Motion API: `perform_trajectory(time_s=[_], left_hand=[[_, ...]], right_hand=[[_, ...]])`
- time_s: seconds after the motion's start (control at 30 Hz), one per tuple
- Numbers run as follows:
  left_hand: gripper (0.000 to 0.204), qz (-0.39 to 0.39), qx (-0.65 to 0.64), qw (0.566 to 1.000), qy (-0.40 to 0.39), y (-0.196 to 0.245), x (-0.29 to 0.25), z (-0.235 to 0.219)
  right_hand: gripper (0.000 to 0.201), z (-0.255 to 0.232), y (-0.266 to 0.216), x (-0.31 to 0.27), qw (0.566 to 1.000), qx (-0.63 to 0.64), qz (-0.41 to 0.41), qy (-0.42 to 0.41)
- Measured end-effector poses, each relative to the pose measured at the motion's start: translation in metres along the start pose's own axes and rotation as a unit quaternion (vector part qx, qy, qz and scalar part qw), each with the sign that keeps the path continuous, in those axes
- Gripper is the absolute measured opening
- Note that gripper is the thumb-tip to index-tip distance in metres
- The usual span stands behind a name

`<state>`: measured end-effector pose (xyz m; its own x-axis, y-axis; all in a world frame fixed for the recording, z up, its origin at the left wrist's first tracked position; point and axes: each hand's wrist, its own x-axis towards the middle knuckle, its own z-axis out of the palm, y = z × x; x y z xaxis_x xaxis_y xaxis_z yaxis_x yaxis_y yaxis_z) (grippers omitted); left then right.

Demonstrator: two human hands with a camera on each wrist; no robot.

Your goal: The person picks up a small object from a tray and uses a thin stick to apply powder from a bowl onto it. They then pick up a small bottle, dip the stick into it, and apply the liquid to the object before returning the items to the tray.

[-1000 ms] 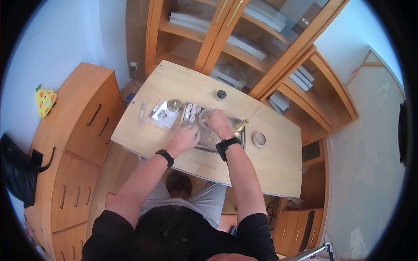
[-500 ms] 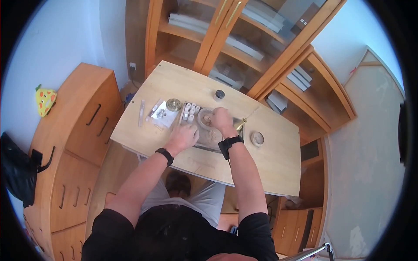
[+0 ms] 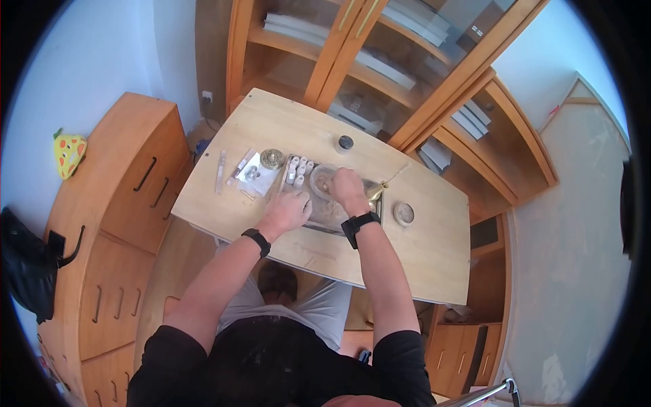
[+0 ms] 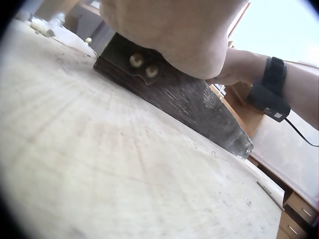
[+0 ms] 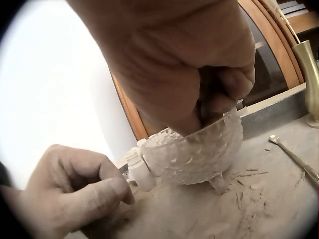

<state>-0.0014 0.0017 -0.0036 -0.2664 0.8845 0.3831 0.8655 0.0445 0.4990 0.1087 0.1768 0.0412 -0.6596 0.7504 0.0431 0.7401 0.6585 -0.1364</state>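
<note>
My right hand (image 3: 347,188) reaches down into a bumpy clear glass bowl (image 5: 197,158) on small feet. Its thumb and curled fingers dip below the rim, so the fingertips are hidden; I cannot tell whether they pinch anything. Pale brown bits lie in the bowl. The bowl stands in a dark wooden tray (image 4: 184,99) with brass studs at its corner, its floor coated in tan powder and thin dark crumbs. My left hand (image 3: 288,210) rests at the tray's near left edge, fingers loosely bent and holding nothing. Several white cylinders (image 3: 298,171) stand behind it.
In the tray's right part are a brass vase (image 5: 310,79) holding thin sticks and a slim metal tool (image 5: 294,157). Around it on the table stand a dark-lidded jar (image 3: 344,143), a round tub (image 3: 403,214), an ornate brass disc (image 3: 272,159) and a white sheet (image 3: 258,178).
My right hand has shifted slightly to the right over the bowl, and more of the bowl's inside shows. My left hand has stayed almost still at the tray's edge.
</note>
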Motion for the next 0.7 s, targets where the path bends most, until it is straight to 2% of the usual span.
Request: perform_trajectory(time_s=[0.13,0.33,0.43,0.53,0.63,0.7], left_hand=[[0.022,-0.001,0.000,1.000,0.004,0.000,0.000,0.000],[0.021,-0.007,-0.012,1.000,-0.002,0.001,0.000,0.001],[0.021,-0.004,-0.015,1.000,0.006,0.001,0.000,0.001],[0.020,-0.007,-0.004,1.000,0.003,0.002,0.000,0.000],[0.017,-0.004,-0.004,1.000,0.013,0.002,-0.001,0.000],[0.018,-0.004,-0.008,1.000,0.013,0.001,-0.001,0.000]], right_hand=[[0.032,-0.001,-0.001,-0.001,1.000,-0.003,-0.003,-0.003],[0.023,-0.008,0.012,-0.015,0.979,0.193,0.005,0.065],[0.029,-0.008,0.021,-0.019,0.976,0.211,0.010,0.061],[0.030,-0.018,0.016,-0.029,0.973,0.209,0.054,0.080],[0.031,-0.025,0.014,-0.034,0.976,0.201,0.055,0.064],[0.029,-0.025,0.014,-0.038,0.974,0.202,0.047,0.088]])
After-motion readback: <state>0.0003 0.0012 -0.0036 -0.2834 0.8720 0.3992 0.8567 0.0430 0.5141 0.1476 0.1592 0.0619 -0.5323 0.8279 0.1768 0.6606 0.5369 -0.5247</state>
